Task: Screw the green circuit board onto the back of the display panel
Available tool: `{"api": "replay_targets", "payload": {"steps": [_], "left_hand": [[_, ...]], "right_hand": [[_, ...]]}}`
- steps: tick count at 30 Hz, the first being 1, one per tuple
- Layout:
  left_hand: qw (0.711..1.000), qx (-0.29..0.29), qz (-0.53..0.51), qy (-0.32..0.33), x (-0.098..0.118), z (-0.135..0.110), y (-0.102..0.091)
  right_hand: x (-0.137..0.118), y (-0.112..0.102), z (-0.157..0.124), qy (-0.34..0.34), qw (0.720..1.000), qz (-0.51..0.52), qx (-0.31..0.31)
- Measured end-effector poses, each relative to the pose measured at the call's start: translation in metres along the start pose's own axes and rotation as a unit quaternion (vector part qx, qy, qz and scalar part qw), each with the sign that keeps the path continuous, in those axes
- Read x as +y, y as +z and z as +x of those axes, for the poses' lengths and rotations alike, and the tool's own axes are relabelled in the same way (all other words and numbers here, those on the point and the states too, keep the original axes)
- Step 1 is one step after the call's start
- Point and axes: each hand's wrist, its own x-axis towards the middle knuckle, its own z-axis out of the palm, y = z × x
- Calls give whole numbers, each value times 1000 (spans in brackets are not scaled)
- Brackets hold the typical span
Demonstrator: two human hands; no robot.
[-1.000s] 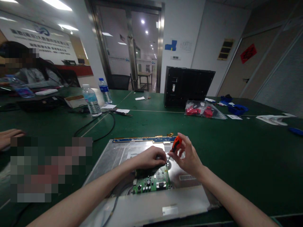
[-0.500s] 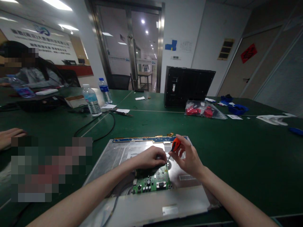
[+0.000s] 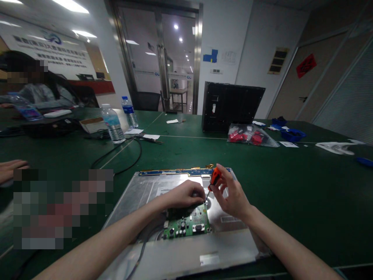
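A grey metal monitor back panel (image 3: 145, 190) lies flat on the green table (image 3: 291, 182) in front of me. On it sits a green circuit board (image 3: 189, 223). My right hand (image 3: 230, 196) pinches a small orange-handled screwdriver (image 3: 214, 178), its tip down at the board's upper right corner. My left hand (image 3: 183, 194) rests closed on the board's top edge, fingertips right beside the screwdriver tip. What its fingers hold, if anything, is hidden.
A black monitor shell (image 3: 230, 107) stands at the back, with a plastic bag of red parts (image 3: 250, 136) beside it. Two water bottles (image 3: 112, 124) and black cables (image 3: 128, 155) lie left. Another person sits far left; a hand (image 3: 8, 169) rests on the table.
The screwdriver handle has shifted slightly left and my right fingers have turned round it. My left hand has stayed put.
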Motion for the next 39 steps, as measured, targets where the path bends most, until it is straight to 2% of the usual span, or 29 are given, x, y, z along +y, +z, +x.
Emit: {"api": "replay_targets", "payload": {"steps": [5, 18, 31, 39], "left_hand": [[1000, -3, 3, -1, 0, -1, -1], [1000, 1, -14, -6, 2, 1, -1], [1000, 4, -17, -5, -1, 0, 0], [1000, -1, -15, -4, 0, 1, 0]], "right_hand": [[2, 1, 0, -13, 1000, 3, 14], [0, 0, -1, -10, 1000, 13, -23], [4, 2, -4, -17, 1000, -15, 17], [1, 2, -3, -7, 1000, 6, -10]]}}
